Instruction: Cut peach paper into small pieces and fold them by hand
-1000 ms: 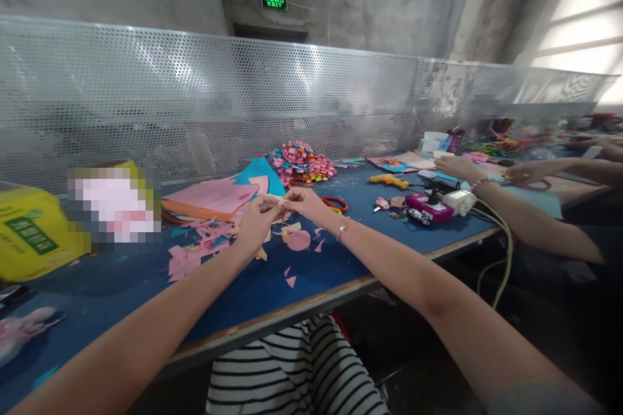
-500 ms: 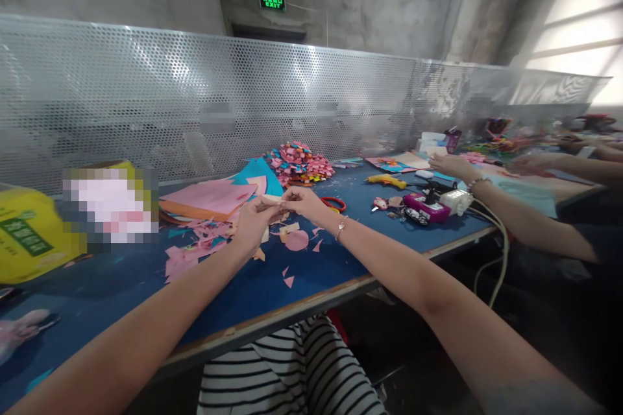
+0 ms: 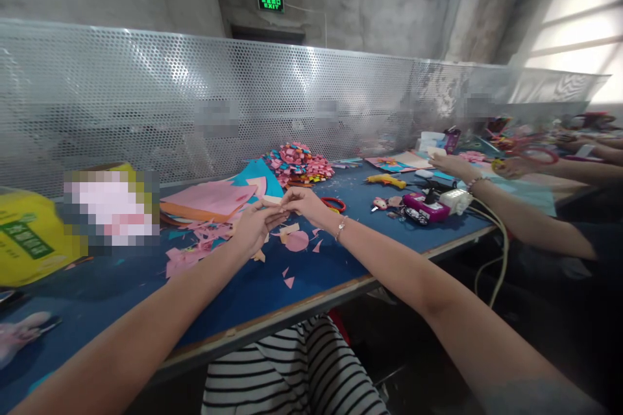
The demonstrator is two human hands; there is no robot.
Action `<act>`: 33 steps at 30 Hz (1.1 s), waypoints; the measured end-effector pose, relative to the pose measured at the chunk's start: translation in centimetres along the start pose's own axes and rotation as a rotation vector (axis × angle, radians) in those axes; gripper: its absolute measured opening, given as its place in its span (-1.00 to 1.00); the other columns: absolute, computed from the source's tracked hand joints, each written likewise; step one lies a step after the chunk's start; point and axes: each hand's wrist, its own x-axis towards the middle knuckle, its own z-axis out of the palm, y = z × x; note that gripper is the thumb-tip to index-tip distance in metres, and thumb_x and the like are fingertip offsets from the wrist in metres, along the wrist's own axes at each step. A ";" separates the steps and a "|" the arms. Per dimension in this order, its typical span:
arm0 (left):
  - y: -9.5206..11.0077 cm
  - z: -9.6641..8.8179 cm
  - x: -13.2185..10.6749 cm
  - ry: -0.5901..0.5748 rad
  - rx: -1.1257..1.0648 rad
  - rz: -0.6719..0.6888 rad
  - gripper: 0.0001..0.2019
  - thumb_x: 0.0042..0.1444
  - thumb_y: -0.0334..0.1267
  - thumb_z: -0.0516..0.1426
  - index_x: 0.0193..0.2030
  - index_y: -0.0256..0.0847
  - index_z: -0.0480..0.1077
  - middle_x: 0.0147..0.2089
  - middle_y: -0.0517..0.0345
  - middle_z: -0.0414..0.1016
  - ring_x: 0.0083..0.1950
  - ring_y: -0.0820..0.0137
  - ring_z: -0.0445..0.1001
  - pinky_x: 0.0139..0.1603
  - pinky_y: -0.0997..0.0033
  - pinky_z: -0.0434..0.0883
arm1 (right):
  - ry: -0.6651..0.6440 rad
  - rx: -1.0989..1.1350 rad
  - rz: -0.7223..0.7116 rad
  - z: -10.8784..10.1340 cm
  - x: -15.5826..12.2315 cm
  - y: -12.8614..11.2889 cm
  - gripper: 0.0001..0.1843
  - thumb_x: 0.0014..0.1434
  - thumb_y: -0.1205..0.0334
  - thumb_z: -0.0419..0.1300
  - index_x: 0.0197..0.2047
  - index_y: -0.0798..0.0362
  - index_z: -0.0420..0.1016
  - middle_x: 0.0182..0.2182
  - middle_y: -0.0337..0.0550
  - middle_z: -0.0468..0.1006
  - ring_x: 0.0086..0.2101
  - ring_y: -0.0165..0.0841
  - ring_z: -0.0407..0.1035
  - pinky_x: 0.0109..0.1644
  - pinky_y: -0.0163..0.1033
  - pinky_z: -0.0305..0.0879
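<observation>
My left hand (image 3: 254, 225) and my right hand (image 3: 302, 201) meet above the blue table, fingertips pinched together. Between them is a small pale cream piece (image 3: 271, 200), felt or paper; its lower part is hidden by my fingers. Under and around my hands lie pink and cream scraps (image 3: 209, 241) and a pink disc (image 3: 296, 241). Just beyond my right wrist rest red-handled scissors (image 3: 335, 203). Pink, orange and blue sheets (image 3: 209, 200) are stacked behind my left hand, beside a heap of small coloured pieces (image 3: 302, 167).
To the right are a yellow glue gun (image 3: 387, 180), a keychain doll (image 3: 387, 203) and a purple-and-white power strip (image 3: 428, 207) with a cable. A yellow bag (image 3: 39, 233) stands at left. A perforated metal panel (image 3: 263, 97) borders the back. A co-worker's hand (image 3: 455, 165) reaches in from the right.
My hands stay almost in place, with the left fingers shifted slightly and more of the cream piece showing. At far right, red-handled scissors now show at another person's hand.
</observation>
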 end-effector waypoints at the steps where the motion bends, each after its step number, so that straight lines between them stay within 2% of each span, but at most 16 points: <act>1: 0.0 0.0 0.0 0.004 -0.007 -0.011 -0.89 -0.31 -0.44 0.20 -0.59 -0.26 0.33 -0.50 0.14 0.52 -0.41 0.40 0.53 -0.16 0.33 0.45 | 0.002 0.026 0.012 0.0 0.0 0.0 -0.91 -0.25 0.37 0.18 -0.56 0.12 0.33 -0.70 -0.40 0.29 -0.64 -0.56 0.19 -0.52 -0.41 0.16; 7: 0.2 -0.1 0.4 0.003 -0.049 -0.058 -0.91 -0.28 -0.49 0.12 -0.62 -0.25 0.30 -0.55 0.16 0.50 -0.43 0.41 0.52 -0.19 0.34 0.47 | 0.007 0.114 0.060 0.1 -0.1 -0.3 -0.88 -0.30 0.43 0.21 -0.61 0.14 0.32 -0.68 -0.37 0.34 -0.59 -0.56 0.24 -0.45 -0.41 0.18; 11: 0.3 -0.3 0.5 -0.015 -0.054 -0.066 -0.91 -0.25 -0.49 0.09 -0.60 -0.25 0.33 -0.54 0.14 0.50 -0.43 0.41 0.52 -0.15 0.29 0.46 | 0.013 0.107 0.094 0.0 -0.1 -0.5 -0.91 -0.26 0.48 0.14 -0.60 0.14 0.34 -0.66 -0.35 0.37 -0.58 -0.55 0.27 -0.44 -0.41 0.19; 17: 0.1 -0.5 0.7 -0.051 -0.018 -0.096 -0.95 -0.11 -0.37 0.16 -0.52 -0.31 0.39 -0.47 0.07 0.52 -0.39 0.44 0.52 -0.16 0.42 0.45 | -0.042 -0.038 0.003 -0.6 0.4 0.5 -0.91 -0.20 0.46 0.10 -0.54 0.15 0.39 -0.67 -0.34 0.39 -0.60 -0.54 0.30 -0.46 -0.42 0.23; 25: -0.1 -0.6 0.7 -0.073 -0.027 -0.034 -0.88 -0.22 -0.40 0.26 -0.47 -0.31 0.42 -0.46 0.16 0.50 -0.39 0.48 0.50 -0.21 0.45 0.45 | -0.031 -0.070 -0.005 -0.6 0.1 -0.3 -0.84 -0.14 0.33 0.19 -0.40 0.13 0.33 -0.58 -0.33 0.40 -0.57 -0.53 0.31 -0.51 -0.44 0.24; 33: -0.1 -0.4 0.4 -0.073 0.049 0.046 -0.72 -0.35 -0.28 0.33 -0.45 -0.33 0.40 -0.48 0.17 0.48 -0.43 0.49 0.46 -0.21 0.39 0.44 | -0.038 -0.069 -0.002 -0.6 0.0 -0.4 -0.88 -0.09 0.32 0.19 -0.40 0.14 0.36 -0.57 -0.30 0.40 -0.56 -0.54 0.30 -0.48 -0.43 0.26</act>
